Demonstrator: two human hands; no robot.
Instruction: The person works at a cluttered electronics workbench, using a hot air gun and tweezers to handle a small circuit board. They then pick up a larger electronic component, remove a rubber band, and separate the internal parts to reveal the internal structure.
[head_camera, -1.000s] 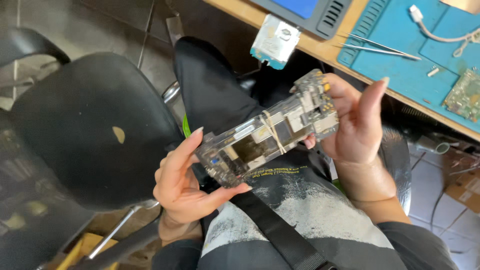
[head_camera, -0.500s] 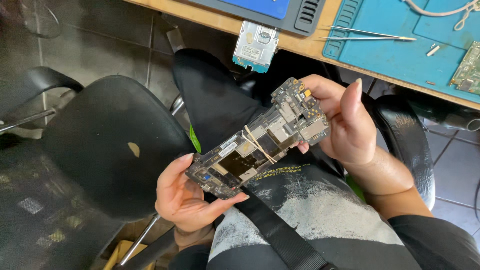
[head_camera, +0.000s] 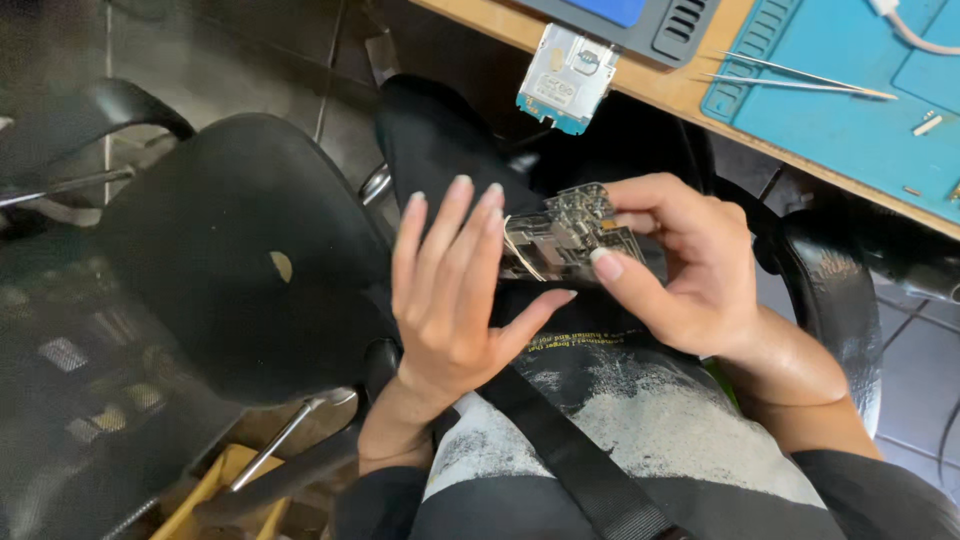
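I hold an opened phone chassis (head_camera: 568, 238), its circuit boards and thin cables exposed, over my lap. My right hand (head_camera: 690, 265) grips its right end, thumb across the front edge. My left hand (head_camera: 452, 280) covers the left half with straight fingers, its back to the camera, the thumb pressing under the frame. Most of the chassis is hidden behind the left hand.
A black office chair (head_camera: 235, 250) stands to the left. The wooden desk edge (head_camera: 680, 95) runs along the top with a blue work mat (head_camera: 850, 110), tweezers (head_camera: 800, 82) and a small metal-shielded board (head_camera: 566, 78) overhanging the edge. A yellow bin (head_camera: 225, 495) sits on the floor.
The chassis has turned from lying flat and diagonal to nearly edge-on. My left hand came from under its lower end up in front of it, fingers now straight.
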